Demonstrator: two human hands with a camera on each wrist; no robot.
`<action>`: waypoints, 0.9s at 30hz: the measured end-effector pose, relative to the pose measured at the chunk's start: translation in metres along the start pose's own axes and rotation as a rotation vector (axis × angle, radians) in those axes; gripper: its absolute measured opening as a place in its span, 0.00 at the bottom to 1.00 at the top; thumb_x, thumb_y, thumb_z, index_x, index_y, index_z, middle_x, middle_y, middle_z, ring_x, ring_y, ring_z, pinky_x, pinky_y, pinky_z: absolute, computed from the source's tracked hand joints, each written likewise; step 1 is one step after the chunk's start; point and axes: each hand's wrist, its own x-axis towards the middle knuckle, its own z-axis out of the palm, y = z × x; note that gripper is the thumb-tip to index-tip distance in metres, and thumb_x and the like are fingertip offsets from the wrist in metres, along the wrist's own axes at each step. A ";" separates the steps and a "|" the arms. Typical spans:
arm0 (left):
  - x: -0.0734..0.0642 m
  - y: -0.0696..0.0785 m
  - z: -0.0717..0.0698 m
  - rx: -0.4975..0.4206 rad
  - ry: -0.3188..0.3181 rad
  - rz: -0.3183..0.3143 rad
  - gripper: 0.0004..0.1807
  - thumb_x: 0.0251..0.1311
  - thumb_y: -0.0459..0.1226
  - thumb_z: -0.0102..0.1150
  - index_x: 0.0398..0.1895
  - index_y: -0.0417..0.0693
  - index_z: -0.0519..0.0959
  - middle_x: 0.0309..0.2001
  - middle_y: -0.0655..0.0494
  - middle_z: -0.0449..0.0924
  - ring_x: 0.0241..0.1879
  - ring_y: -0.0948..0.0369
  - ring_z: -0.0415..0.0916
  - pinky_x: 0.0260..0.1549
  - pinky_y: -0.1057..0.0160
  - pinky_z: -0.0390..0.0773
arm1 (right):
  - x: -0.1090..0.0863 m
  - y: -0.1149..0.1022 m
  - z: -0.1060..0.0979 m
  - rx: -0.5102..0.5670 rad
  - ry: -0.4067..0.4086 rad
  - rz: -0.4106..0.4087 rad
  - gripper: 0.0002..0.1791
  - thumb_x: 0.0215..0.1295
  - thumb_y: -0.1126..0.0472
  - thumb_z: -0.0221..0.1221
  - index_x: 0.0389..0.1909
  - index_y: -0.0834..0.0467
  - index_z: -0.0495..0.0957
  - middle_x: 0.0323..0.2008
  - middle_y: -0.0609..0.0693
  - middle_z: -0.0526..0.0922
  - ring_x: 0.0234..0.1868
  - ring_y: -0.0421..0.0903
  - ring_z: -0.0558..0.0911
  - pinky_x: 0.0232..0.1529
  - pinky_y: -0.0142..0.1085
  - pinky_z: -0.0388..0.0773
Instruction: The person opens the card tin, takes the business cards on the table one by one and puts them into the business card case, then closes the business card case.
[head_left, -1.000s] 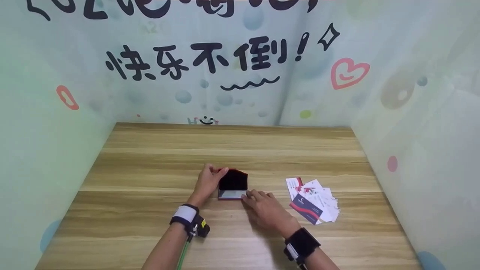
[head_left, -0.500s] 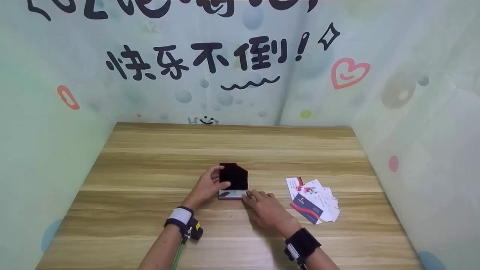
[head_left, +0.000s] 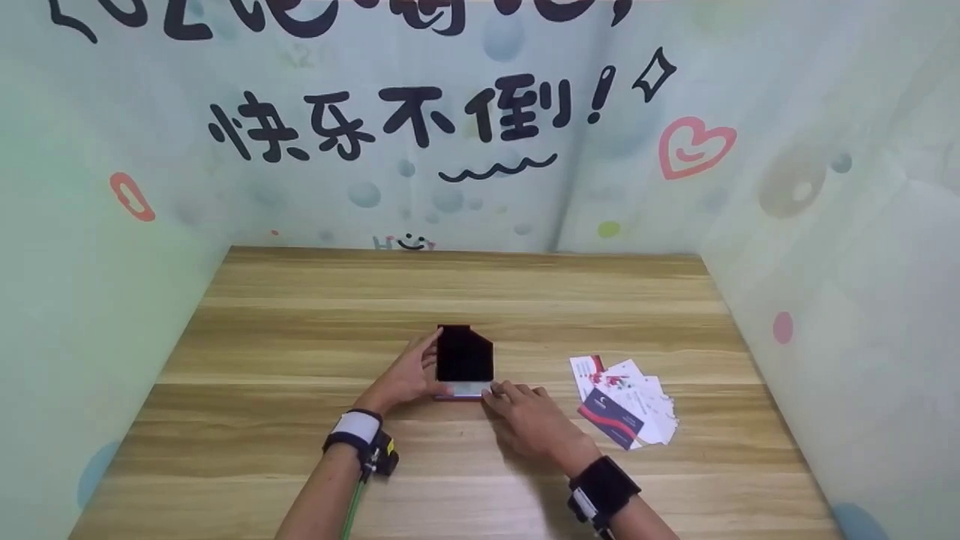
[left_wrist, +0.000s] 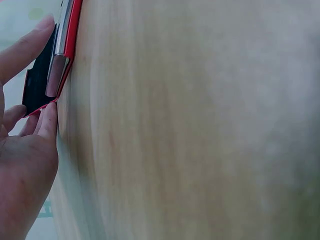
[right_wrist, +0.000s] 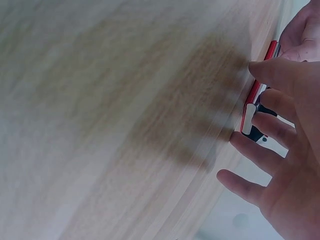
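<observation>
A business card case (head_left: 465,354) stands on the table with its black-lined lid raised and its silvery tray (head_left: 471,388) facing me. Its red outer edge (left_wrist: 73,35) shows in the left wrist view. My left hand (head_left: 405,379) holds the case's left side, fingers along the lid and thumb in front by the tray. At the front right corner, my right hand (head_left: 536,420) holds the case between thumb and forefinger. In the right wrist view the other fingers of my right hand (right_wrist: 300,165) are spread. Whatever lies inside the tray is too small to make out.
To the right lies a fanned pile of business cards (head_left: 652,412), mostly white, with a dark blue and red one (head_left: 611,418) on top. Printed cloth walls (head_left: 480,210) bound the wooden table (head_left: 300,315) at the back and both sides.
My left hand has slid left and toward me. Its thumb has dropped from the lid's upper left edge to the tray, and more of the lid shows. My right hand has stayed put.
</observation>
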 end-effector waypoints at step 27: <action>-0.001 0.004 -0.003 0.010 -0.040 -0.038 0.63 0.47 0.30 0.77 0.80 0.36 0.42 0.77 0.34 0.44 0.74 0.37 0.56 0.75 0.47 0.60 | -0.003 0.004 -0.002 -0.008 0.115 -0.031 0.29 0.70 0.50 0.58 0.69 0.54 0.71 0.70 0.57 0.71 0.69 0.59 0.71 0.67 0.59 0.72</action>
